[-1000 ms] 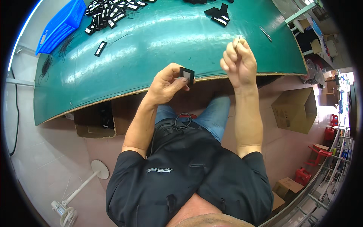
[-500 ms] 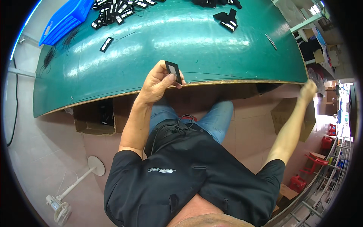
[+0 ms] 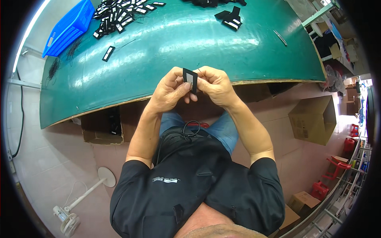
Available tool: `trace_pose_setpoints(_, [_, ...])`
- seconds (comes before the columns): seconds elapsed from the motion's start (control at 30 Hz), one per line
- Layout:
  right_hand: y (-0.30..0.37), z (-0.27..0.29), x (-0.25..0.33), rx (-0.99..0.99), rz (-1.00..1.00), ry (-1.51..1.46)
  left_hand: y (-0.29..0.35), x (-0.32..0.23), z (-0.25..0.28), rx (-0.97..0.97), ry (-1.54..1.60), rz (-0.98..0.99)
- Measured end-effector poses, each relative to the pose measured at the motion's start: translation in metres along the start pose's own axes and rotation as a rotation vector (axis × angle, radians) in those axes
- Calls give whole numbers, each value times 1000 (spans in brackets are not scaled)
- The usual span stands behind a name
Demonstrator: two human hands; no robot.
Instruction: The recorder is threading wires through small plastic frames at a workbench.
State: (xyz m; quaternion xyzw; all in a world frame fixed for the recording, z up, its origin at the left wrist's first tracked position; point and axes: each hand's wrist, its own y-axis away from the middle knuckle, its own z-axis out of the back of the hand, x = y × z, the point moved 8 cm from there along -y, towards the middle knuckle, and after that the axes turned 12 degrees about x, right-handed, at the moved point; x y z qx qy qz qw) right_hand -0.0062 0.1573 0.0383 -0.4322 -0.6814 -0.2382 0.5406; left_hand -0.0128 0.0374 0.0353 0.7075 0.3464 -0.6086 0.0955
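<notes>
Just over the near edge of the green table, my left hand pinches a flat black rectangular tag with a light grey panel, held upright. My right hand is close against the tag's right side, thumb and fingers pressed together. A thin dark thread shows at its fingertips; where the thread meets the tag is hidden. Further left on the table lies a single similar tag with a thread tail. Behind it is a heap of such tags.
At the table's left rim stand a blue plastic basket and dark thread tangles. Black pieces and a slim metal tool lie to the right. Cardboard boxes and a white fan stand on the floor.
My right hand has come in from far right, where a thread stretched toward it, to the tag. My left hand still holds the tag, now slightly further right.
</notes>
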Motion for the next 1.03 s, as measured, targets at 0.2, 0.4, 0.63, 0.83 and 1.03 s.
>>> trace_pose_setpoints(0.2, [22,45,45,-182,93,639,10,4,12,-57,48,-9])
trace_pose_setpoints(0.4, [288,378,207,-1547,241,832,13,0,25,-97,118,-66])
trace_pose_setpoints(0.63, [203,292,167,-1266,206,1241,15,0,26,-149,76,-44])
trace_pose_setpoints(0.83, [15,57,29,-212,-37,451,-2,6,10,-119,33,16])
trace_pose_setpoints(1.03, [-9,27,2,28,29,373,7,5,13,-129,30,11])
